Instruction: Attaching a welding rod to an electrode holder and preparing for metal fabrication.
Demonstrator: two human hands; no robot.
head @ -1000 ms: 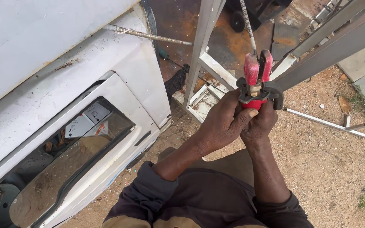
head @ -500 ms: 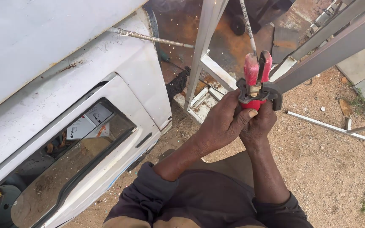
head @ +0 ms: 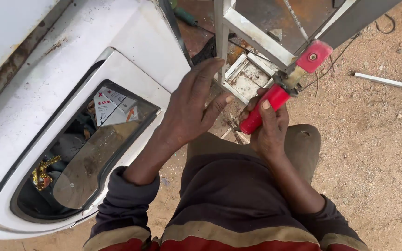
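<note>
Right hand (head: 268, 128) gripped around red tool handle (head: 264, 108), left hand (head: 194, 104) spread open beside metal frame (head: 257, 39), white car door (head: 70, 93) at left, sandy ground (head: 378, 148)

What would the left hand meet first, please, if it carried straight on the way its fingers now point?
Most likely the pale metal frame bar: the left hand points up toward it, fingertips seemingly just short, though depth is unclear.

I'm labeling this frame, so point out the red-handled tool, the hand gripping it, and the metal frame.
Red-handled tool (head: 268, 106): head view, on the red handle.
Right hand (head: 268, 135): head view, on the back of the hand.
Metal frame (head: 257, 39): head view, on the slanted pale bar.
</note>
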